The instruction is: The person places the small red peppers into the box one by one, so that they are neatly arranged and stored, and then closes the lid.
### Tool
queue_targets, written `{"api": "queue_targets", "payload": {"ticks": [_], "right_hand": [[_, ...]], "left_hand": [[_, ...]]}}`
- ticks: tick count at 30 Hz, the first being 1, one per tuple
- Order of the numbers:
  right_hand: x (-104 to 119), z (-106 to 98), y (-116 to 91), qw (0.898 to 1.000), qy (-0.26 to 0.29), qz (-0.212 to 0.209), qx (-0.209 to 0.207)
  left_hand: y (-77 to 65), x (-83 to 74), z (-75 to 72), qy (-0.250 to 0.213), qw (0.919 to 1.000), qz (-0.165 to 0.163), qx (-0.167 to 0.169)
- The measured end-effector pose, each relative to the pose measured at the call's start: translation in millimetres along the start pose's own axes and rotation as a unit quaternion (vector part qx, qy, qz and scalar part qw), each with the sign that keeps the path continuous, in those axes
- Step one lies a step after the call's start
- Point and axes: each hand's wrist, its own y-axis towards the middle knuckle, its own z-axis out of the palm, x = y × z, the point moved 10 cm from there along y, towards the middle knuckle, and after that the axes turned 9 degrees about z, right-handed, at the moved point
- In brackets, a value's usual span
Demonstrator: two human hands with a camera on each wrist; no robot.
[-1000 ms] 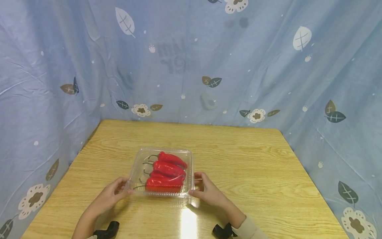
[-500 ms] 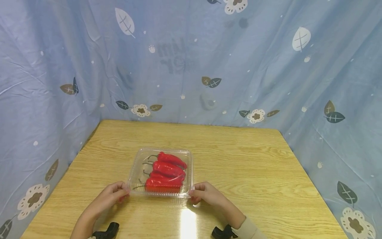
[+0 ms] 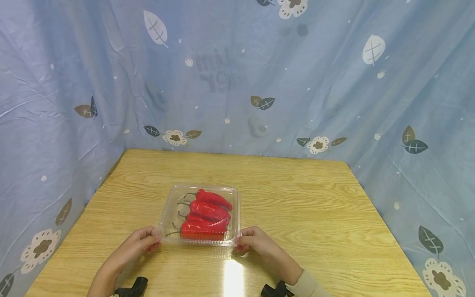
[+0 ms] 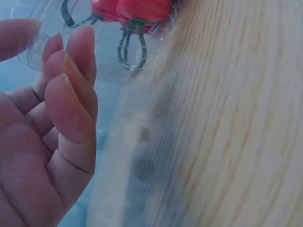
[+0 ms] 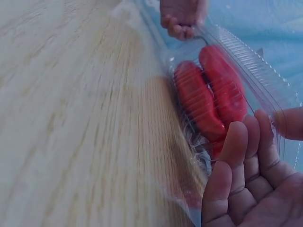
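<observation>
A clear plastic clamshell box (image 3: 171,206) with several red peppers (image 3: 209,210) inside stands on the wooden table, left of its middle. Their green stems point left. At the box's near left corner my left hand (image 3: 138,244) pinches the rim between thumb and fingers. My right hand (image 3: 259,242) grips the near right corner the same way. In the left wrist view the thumb (image 4: 16,38) lies across the rim from the fingertips, with stems (image 4: 137,45) behind the plastic. The right wrist view shows peppers (image 5: 227,90) through the ridged wall, close to the fingers (image 5: 234,142).
The wooden table (image 3: 297,198) extends around the box. A blue curtain (image 3: 230,74) with leaf and flower prints hangs behind it and along both sides. Black wrist mounts (image 3: 135,286) sit at both wrists. A bright light reflection (image 3: 233,274) lies near the front.
Both hands' fingers have drawn in and closed on the box's near corners. In the last half second the hands have barely moved, and the box stays in place.
</observation>
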Motion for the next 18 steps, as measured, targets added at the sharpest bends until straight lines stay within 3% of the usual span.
{"api": "queue_targets", "payload": {"ticks": [9,18], "right_hand": [[-4.4,-4.3,0.8,1.000,0.003,0.014,0.006],[-2.6,-10.2,-3.1,0.998,-0.060,0.003,0.017]], "left_hand": [[1.6,-2.1,3.0,-0.016,0.9998,0.008,0.011],[-1.3,1.3,-0.2,0.011,0.9999,-0.013,0.000]]}}
